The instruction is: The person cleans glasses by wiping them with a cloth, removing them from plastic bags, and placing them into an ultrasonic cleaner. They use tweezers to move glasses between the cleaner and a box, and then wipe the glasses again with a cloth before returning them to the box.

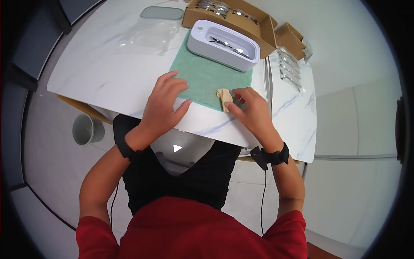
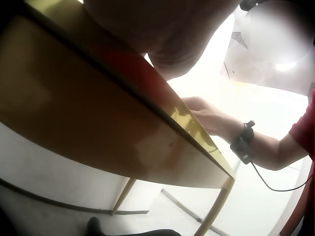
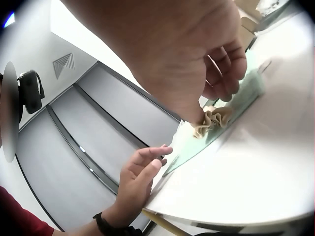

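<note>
A crumpled beige cloth [image 1: 224,99] lies on the green mat [image 1: 194,71] near its front edge. My right hand [image 1: 252,110] is beside it, thumb tip touching the cloth. In the right wrist view the other fingers of this hand curve loosely above the cloth [image 3: 214,122], apart from the thumb. My left hand [image 1: 161,101] hovers at the mat's left edge, fingers spread and holding nothing. Behind the mat's middle stands a white ultrasonic cleaner [image 1: 196,41] with a pair of glasses [image 1: 228,46] in its basin. The left wrist view mostly shows the table's underside.
An open cardboard box [image 1: 263,34] with several pairs of glasses stands behind the cleaner. A smaller carton [image 1: 290,39] and plastic-wrapped items [image 1: 290,69] are at right. A clear plastic bag [image 1: 151,36] and a grey lid [image 1: 161,13] lie back left. A bin [image 1: 88,129] stands on the floor.
</note>
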`<move>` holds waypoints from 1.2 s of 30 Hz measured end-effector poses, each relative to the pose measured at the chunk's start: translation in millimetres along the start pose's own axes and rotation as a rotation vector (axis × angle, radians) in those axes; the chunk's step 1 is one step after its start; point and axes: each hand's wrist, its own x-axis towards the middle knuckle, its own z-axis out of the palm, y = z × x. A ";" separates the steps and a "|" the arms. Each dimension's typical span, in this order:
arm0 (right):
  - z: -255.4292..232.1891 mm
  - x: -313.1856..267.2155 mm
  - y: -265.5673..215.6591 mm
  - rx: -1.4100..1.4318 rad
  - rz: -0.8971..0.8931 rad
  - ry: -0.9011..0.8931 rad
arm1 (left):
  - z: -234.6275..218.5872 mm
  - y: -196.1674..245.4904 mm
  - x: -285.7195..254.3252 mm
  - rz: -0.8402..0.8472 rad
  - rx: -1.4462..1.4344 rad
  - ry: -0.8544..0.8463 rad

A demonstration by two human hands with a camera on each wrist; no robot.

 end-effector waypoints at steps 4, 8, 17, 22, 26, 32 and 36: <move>6.5 1.8 -8.9 -0.027 0.022 -0.020 | -0.9 -2.2 -3.9 0.027 -0.022 0.024; 5.0 -8.5 3.2 0.074 0.144 -0.018 | 2.7 -7.2 -6.3 0.065 -0.040 0.046; -38.6 -31.2 51.4 -0.009 0.265 0.144 | 3.3 -7.8 -7.8 0.054 -0.068 0.054; -35.9 -31.0 107.7 -0.335 0.377 0.105 | 3.6 -7.8 -8.3 0.015 -0.083 0.048; -35.5 -21.0 100.1 -0.236 0.477 0.028 | 3.7 -7.3 -9.5 -0.013 -0.101 0.055; -54.9 -40.2 117.4 0.169 0.603 0.172 | 3.3 -8.0 -9.6 0.004 -0.097 0.049; -92.4 -59.6 74.5 0.394 0.500 0.341 | 1.8 -6.9 -8.1 0.003 -0.101 0.035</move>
